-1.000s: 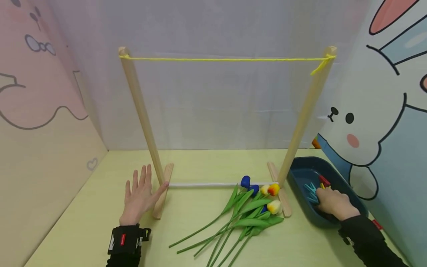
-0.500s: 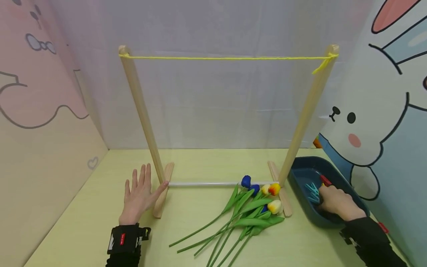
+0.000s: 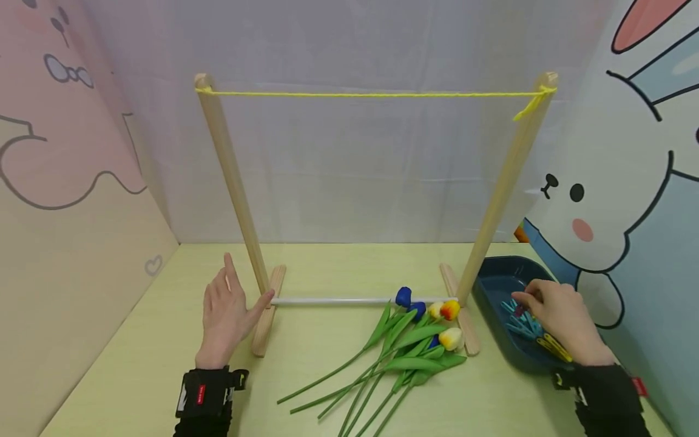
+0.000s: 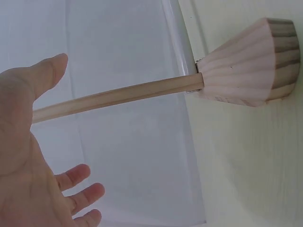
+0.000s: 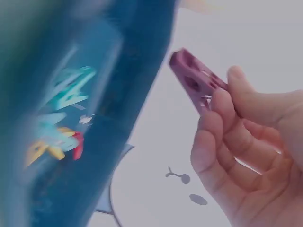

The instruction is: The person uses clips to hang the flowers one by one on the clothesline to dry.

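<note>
My right hand (image 3: 568, 315) is above the dark blue tray (image 3: 494, 276), pinching a maroon clothespin (image 5: 196, 78) between thumb and fingertips. Teal clothespins (image 3: 521, 325) and yellow clothespins (image 3: 554, 348) lie in the tray, with a red clothespin (image 5: 78, 145) among them in the right wrist view. My left hand (image 3: 226, 315) has its fingers extended beside the left post (image 3: 232, 176) of a wooden frame, thumb toward the post's foot. Whether the thumb touches the wood I cannot tell. A yellow string (image 3: 360, 94) is tied taut between the tops of both posts.
Artificial tulips (image 3: 409, 352) with blue, white and orange-yellow heads lie in front of the frame, stems toward me. A white rod (image 3: 333, 301) joins the two wooden feet. The right post (image 3: 508, 188) stands close to the tray. Printed panels flank the table on both sides.
My right hand has lifted from among the clothespins with the maroon one pinched in it. My left hand has turned somewhat onto its edge, its fingers overlapping more in the head view.
</note>
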### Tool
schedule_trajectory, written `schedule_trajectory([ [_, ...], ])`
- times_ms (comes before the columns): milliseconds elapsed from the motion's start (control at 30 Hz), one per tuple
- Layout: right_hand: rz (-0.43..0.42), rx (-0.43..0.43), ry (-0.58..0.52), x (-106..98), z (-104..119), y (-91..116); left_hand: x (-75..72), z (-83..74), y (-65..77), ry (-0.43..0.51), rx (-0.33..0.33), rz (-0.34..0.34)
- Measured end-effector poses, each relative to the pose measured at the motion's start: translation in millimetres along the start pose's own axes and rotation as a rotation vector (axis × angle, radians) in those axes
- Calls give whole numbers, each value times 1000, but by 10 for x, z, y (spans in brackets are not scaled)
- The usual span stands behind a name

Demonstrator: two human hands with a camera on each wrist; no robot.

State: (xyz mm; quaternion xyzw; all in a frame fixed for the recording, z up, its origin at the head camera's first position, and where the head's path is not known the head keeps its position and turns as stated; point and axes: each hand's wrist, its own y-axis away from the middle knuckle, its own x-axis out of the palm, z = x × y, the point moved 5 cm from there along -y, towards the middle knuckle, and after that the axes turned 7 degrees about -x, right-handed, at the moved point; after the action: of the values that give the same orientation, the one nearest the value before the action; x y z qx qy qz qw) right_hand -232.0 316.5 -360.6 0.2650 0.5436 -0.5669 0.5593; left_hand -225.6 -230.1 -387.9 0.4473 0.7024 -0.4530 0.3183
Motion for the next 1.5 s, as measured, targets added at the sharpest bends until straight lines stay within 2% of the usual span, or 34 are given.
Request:
schedule_trajectory([
  [67,-100,-20,-3,-63,69,-6,-27,-33,0,7,23,-63],
  [133,-184,-29,-22,-109,151,-15,-46,-72,-5,13,32,-96],
  [267,-263,-7,-91,-123,323,-72,-70,-169,8,35,58,-136],
  [567,-370,10,-340,14,568,-216,-72,-407,67,60,172,-221],
  [667,-382,8,-416,58,636,-253,-48,-514,88,63,236,-242],
  [800,-378,-22,-504,135,713,-294,31,-674,146,75,316,-225],
  [900,-366,-60,-598,214,751,-334,126,-810,207,63,356,-175],
  [967,-361,-124,-712,294,755,-370,207,-907,258,49,381,-123],
  [1033,-355,-173,-835,349,758,-403,285,-1005,314,45,410,-52],
  [1133,-377,-223,-934,343,808,-423,392,-1123,407,64,451,76],
  [1267,-451,-169,-948,224,914,-413,510,-1240,536,91,514,240],
  [1400,-469,-134,-1038,180,961,-400,657,-1329,656,90,568,414],
  [1500,-472,-120,-1120,160,965,-382,759,-1371,719,97,573,523],
])
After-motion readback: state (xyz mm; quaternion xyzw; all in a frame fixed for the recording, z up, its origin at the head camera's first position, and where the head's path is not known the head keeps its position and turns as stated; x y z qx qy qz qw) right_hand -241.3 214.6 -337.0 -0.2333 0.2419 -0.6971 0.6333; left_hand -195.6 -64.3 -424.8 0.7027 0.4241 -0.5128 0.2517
